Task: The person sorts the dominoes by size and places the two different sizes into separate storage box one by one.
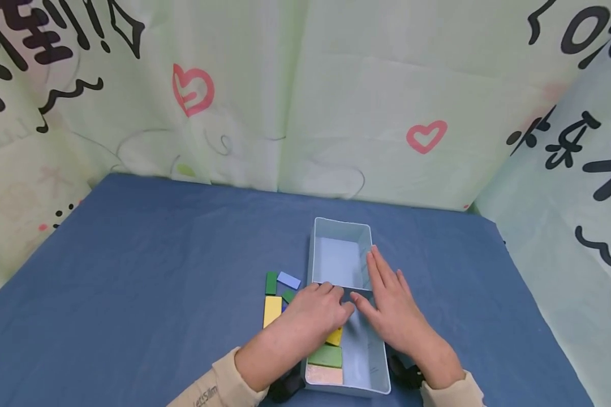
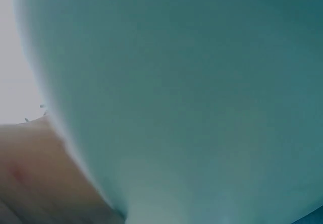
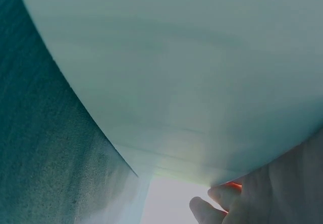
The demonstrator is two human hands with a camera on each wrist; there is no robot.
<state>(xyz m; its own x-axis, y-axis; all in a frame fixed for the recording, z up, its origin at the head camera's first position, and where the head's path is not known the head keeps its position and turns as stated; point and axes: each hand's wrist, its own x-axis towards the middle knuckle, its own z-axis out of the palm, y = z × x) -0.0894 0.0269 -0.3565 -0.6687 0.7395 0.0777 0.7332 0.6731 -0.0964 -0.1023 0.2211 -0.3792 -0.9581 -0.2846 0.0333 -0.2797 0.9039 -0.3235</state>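
Two light blue bins in line on the blue cloth [image 1: 132, 282], right of centre toward the near side: far bin [image 1: 338, 260], near bin [image 1: 364, 362]; can't tell if joined, hands partly cover the seam. Left hand [image 1: 322, 308] bent over the seam, fingers curled down; fingertips hidden, so can't tell if it grips anything. Right hand [image 1: 394, 311] has a loose grip, fingers fairly straight, along the bins' right side, thumb out toward the left hand. Near bin's left side has a yellow block [image 1: 335, 337], light green block [image 1: 326, 356] and pink block [image 1: 324, 374], pink nearest. Outside, just left of the bins: dark green block [image 1: 271, 282], pale blue block [image 1: 288, 280], pale yellow block [image 1: 272, 311], small green block [image 1: 288, 295], plus a dark blue bit mostly hidden. Left forearm blocks the near bin's left wall and crowds those loose blocks. Black wrist gear sits against both near-bin sides, left [image 1: 287, 385] and right. Both wrist views mostly filled by a close blue-green surface. Cloth runs wide left, somewhat less right, with a strip beyond the far bin up to the printed curtain [image 1: 366, 85]; curtain walls bound the far, left and right edges.
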